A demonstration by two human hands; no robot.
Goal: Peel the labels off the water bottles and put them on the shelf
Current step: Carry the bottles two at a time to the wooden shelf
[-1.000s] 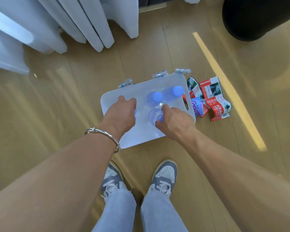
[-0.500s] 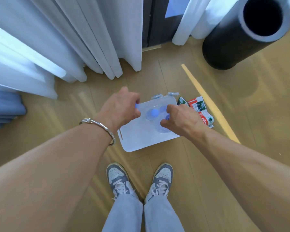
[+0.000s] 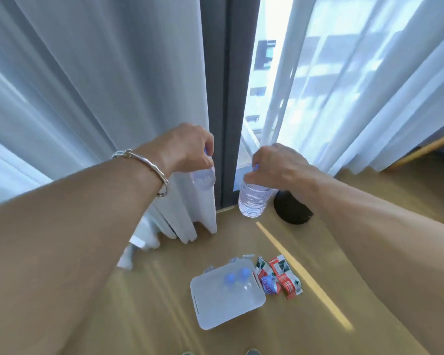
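Observation:
My left hand (image 3: 187, 148) grips a clear, label-free water bottle (image 3: 203, 179) by its blue cap, held high in front of the curtain. My right hand (image 3: 276, 163) holds a second bare bottle (image 3: 253, 199) the same way, hanging upright. Far below on the floor lies a white bin (image 3: 223, 311) with two more blue-capped bottles (image 3: 237, 275) standing in its far corner. Peeled red, green and blue labels (image 3: 280, 279) are crumpled on the floor just right of the bin. No shelf is in view.
White sheer curtains (image 3: 100, 98) hang on both sides of a dark window frame (image 3: 227, 98). A black cylinder (image 3: 292, 211) stands on the wooden floor behind my right hand. A yellow line (image 3: 305, 278) crosses the floor. A wooden edge (image 3: 426, 147) shows at right.
Both hands have lifted a bottle each out of the bin and risen well above it. The view has tilted up from the floor to the curtains and window.

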